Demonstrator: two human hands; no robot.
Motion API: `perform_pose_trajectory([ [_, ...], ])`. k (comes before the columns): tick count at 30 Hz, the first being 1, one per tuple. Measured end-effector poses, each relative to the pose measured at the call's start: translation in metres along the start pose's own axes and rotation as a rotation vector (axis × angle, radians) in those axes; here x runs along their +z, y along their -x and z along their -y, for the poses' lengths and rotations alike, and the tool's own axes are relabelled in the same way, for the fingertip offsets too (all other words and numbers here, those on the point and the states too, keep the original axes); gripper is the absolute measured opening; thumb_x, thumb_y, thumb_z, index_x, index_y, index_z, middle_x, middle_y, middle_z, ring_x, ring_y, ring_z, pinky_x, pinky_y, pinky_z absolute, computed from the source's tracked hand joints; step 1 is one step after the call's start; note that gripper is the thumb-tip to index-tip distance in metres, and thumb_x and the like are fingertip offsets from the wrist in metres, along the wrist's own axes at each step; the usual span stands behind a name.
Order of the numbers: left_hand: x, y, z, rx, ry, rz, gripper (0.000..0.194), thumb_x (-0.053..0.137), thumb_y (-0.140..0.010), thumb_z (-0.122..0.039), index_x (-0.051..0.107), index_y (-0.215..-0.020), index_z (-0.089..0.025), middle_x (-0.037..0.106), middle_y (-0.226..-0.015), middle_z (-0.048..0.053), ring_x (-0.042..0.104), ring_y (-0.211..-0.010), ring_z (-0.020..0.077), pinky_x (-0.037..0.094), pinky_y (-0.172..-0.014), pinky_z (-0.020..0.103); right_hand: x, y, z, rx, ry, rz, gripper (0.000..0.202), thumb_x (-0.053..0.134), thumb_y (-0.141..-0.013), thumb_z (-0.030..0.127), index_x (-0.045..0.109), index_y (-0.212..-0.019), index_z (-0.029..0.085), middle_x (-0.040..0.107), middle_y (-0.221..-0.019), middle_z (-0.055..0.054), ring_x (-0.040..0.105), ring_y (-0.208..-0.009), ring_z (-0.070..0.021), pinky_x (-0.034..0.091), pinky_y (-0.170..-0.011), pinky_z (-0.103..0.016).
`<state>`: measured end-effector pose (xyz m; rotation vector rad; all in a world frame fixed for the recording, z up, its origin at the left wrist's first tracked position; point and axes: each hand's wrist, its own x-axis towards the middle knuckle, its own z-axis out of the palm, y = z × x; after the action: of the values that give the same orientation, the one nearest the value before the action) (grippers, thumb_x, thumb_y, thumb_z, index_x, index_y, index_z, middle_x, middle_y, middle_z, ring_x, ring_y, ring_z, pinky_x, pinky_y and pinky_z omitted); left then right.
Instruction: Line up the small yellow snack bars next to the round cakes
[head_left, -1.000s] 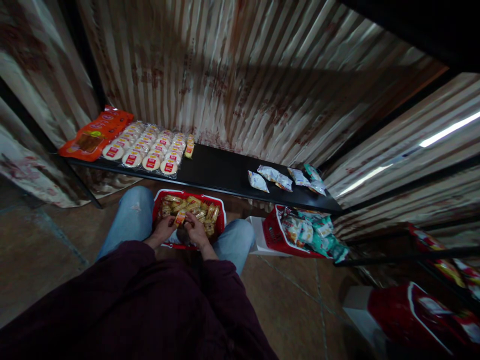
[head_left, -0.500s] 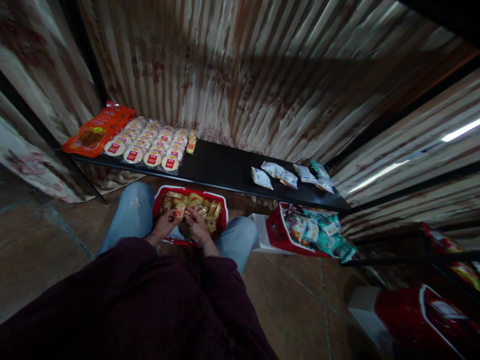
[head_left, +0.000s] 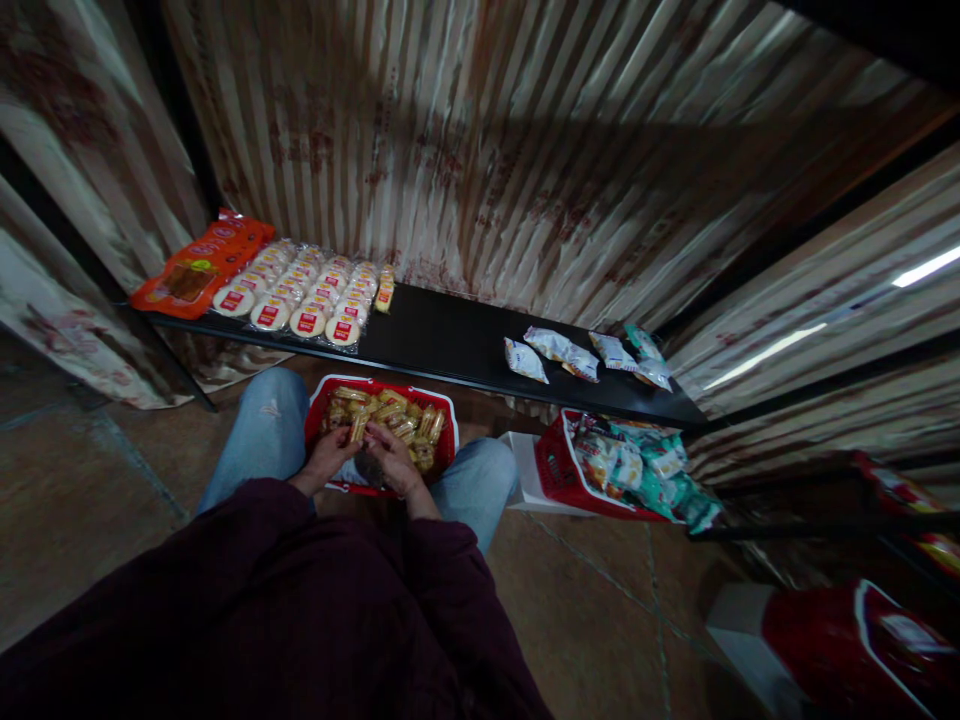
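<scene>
Both my hands are over a red basket (head_left: 450, 430) between my knees, filled with golden wrapped snack packs (head_left: 405, 425). Pinched in my left hand (head_left: 328, 458) is one snack pack (head_left: 358, 427), its golden side facing up. My right hand (head_left: 394, 462) has its fingertips closed at the right side of that same pack. Under my hands, part of the basket's contents is hidden.
A low black shelf (head_left: 450, 335) ahead holds an orange bag (head_left: 199, 270), rows of round white packaged snacks (head_left: 307, 295), one upright-laid yellow pack (head_left: 385, 290) and white pouches (head_left: 551, 343). Right of my knee, another red basket (head_left: 555, 460) holds green and white bags (head_left: 637, 465).
The pack in my hands has turned: its red and white label faced up before, and now a golden side shows. The view has shifted slightly.
</scene>
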<state>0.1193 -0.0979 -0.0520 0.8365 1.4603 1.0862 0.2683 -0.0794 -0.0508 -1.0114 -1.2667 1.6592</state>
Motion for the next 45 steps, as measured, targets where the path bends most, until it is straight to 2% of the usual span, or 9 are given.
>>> perform_pose_trajectory([
  [4,-0.001,0.002,-0.002,-0.046,0.037,0.024,0.047,0.071,-0.057,-0.035,0.065,-0.100,-0.016,0.070,-0.093,0.007,0.062,-0.083,0.0210,0.047,-0.063,0.027,-0.001,0.000,-0.004,0.008,-0.016,0.013,0.046,0.069,-0.068,0.039,0.063,-0.111,0.024,0.064,-0.118,-0.007,0.059,-0.109,-0.0226,0.039,-0.101,-0.044],
  [9,-0.001,0.004,-0.005,-0.080,0.128,0.033,0.042,0.072,-0.058,-0.037,0.067,-0.095,-0.017,0.070,-0.096,0.008,0.062,-0.088,0.0219,0.046,-0.060,0.025,-0.002,0.002,-0.003,-0.012,0.032,0.029,0.044,0.068,-0.069,0.036,0.063,-0.111,0.025,0.063,-0.120,-0.005,0.057,-0.113,-0.0229,0.036,-0.103,-0.045],
  [14,0.000,0.006,-0.008,-0.173,0.325,0.063,0.034,0.072,-0.061,-0.026,0.065,-0.093,-0.016,0.069,-0.090,0.007,0.063,-0.075,0.0172,0.049,-0.059,0.026,0.000,0.001,0.000,0.006,0.045,0.025,0.045,0.067,-0.068,0.033,0.063,-0.112,0.024,0.062,-0.122,-0.005,0.054,-0.116,-0.0230,0.034,-0.105,-0.044],
  [19,0.000,0.008,-0.010,-0.229,0.384,0.086,0.028,0.067,-0.068,-0.020,0.062,-0.096,-0.015,0.069,-0.082,0.004,0.061,-0.058,0.0117,0.050,-0.055,0.024,0.002,0.002,0.002,0.045,0.041,0.010,0.044,0.068,-0.067,0.033,0.064,-0.110,0.024,0.062,-0.121,-0.004,0.055,-0.114,-0.0236,0.037,-0.103,-0.044],
  [25,-0.001,0.008,-0.011,-0.242,0.445,0.010,0.022,0.064,-0.074,-0.017,0.058,-0.095,-0.015,0.068,-0.081,0.005,0.062,-0.060,0.0132,0.053,-0.060,0.029,0.003,0.003,0.007,0.063,-0.018,-0.013,0.042,0.071,-0.065,0.036,0.065,-0.106,0.025,0.065,-0.116,-0.004,0.058,-0.110,-0.0235,0.041,-0.099,-0.043],
  [29,-0.002,0.009,-0.011,-0.234,0.455,0.022,0.021,0.065,-0.074,-0.021,0.059,-0.093,-0.014,0.067,-0.083,0.007,0.064,-0.066,0.0156,0.053,-0.061,0.029,0.004,0.003,0.013,0.072,-0.033,-0.015,0.043,0.073,-0.062,0.037,0.066,-0.103,0.025,0.067,-0.113,-0.003,0.059,-0.108,-0.0251,0.043,-0.096,-0.044],
  [36,-0.003,0.008,-0.011,-0.291,0.446,-0.010,0.020,0.052,-0.083,-0.021,0.056,-0.102,-0.015,0.067,-0.077,0.004,0.061,-0.053,0.0123,0.050,-0.058,0.027,0.005,0.006,0.020,0.079,-0.067,0.010,0.047,0.071,-0.065,0.039,0.064,-0.109,0.025,0.065,-0.117,-0.006,0.061,-0.104,-0.0237,0.046,-0.091,-0.039],
  [40,-0.002,0.006,-0.010,-0.339,0.406,0.003,0.023,0.049,-0.084,-0.021,0.053,-0.106,-0.015,0.066,-0.069,0.004,0.063,-0.053,0.0150,0.048,-0.053,0.026,0.004,0.007,0.021,0.052,-0.102,0.038,0.045,0.070,-0.067,0.039,0.064,-0.109,0.023,0.066,-0.116,-0.007,0.063,-0.098,-0.0223,0.048,-0.087,-0.038],
  [45,-0.002,0.006,-0.011,-0.348,0.392,0.014,0.020,0.051,-0.082,-0.023,0.052,-0.101,-0.017,0.067,-0.069,0.004,0.065,-0.054,0.0171,0.046,-0.053,0.026,0.005,0.007,0.021,0.053,-0.130,0.045,0.045,0.072,-0.065,0.042,0.065,-0.106,0.023,0.067,-0.113,-0.006,0.063,-0.099,-0.0224,0.047,-0.088,-0.038],
])
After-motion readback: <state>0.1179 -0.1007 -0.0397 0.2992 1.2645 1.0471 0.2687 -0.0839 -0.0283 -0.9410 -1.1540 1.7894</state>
